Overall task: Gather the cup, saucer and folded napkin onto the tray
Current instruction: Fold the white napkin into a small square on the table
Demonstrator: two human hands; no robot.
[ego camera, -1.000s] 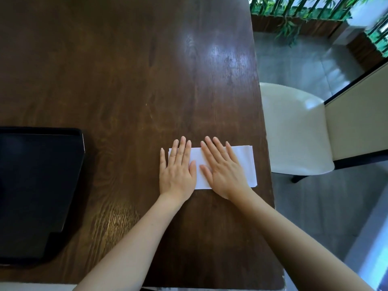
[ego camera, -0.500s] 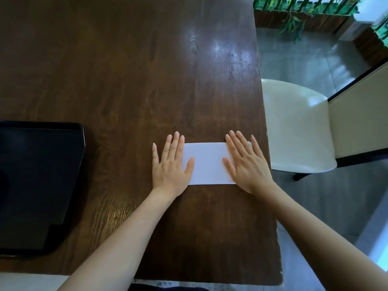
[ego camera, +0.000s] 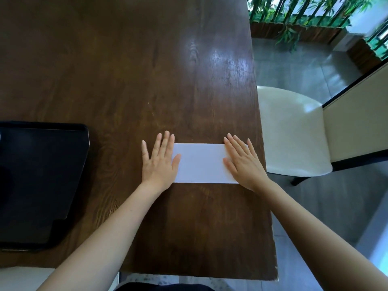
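A white napkin [ego camera: 200,163], folded into a long strip, lies flat on the dark wooden table [ego camera: 147,70] near its right edge. My left hand [ego camera: 158,161] rests flat on the strip's left end, fingers spread. My right hand [ego camera: 241,161] presses flat on its right end, close to the table edge. Neither hand grips anything. A black tray [ego camera: 83,148] sits at the table's left, partly cut off by the frame. No cup or saucer is in view.
A white cushioned chair [ego camera: 294,131] stands just off the table's right edge. Beyond it are a grey tiled floor and green plants behind a railing [ego camera: 294,19]. The table's near edge [ego camera: 189,274] runs below my forearms.
My hands have slid apart along the napkin, from its middle out to its two ends. The napkin itself has stayed in place.
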